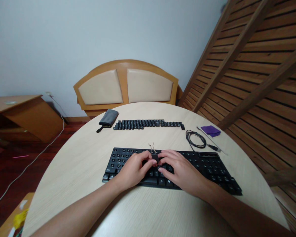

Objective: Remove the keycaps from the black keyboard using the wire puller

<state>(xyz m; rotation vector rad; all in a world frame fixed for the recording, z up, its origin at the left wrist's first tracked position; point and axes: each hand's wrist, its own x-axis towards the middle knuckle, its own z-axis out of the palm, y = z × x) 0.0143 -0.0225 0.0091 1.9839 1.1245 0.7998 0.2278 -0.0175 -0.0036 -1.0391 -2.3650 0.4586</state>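
Note:
A black keyboard (153, 181) lies across the near part of the table, many of its keycaps off at the left, bare switch posts showing. Over its middle, my left hand (135, 167) is closed, thumb and forefinger pinching a black keycap puller (155, 157) whose two thin wire prongs point up. My right hand (176, 167) is curled in from the other side, its fingertips at the puller's right side and lower end. Something small between its thumb and forefinger is too small to make out. Loose black keycaps (148, 123) lie in rows beyond the keyboard.
On the round table (71, 164), a grey pouch (109, 117) lies at the far left. A coiled USB cable (196, 140), a thin rod (213, 141) and a purple cloth (210, 130) lie at the right. A slatted wooden panel (256, 79) leans beyond the right edge.

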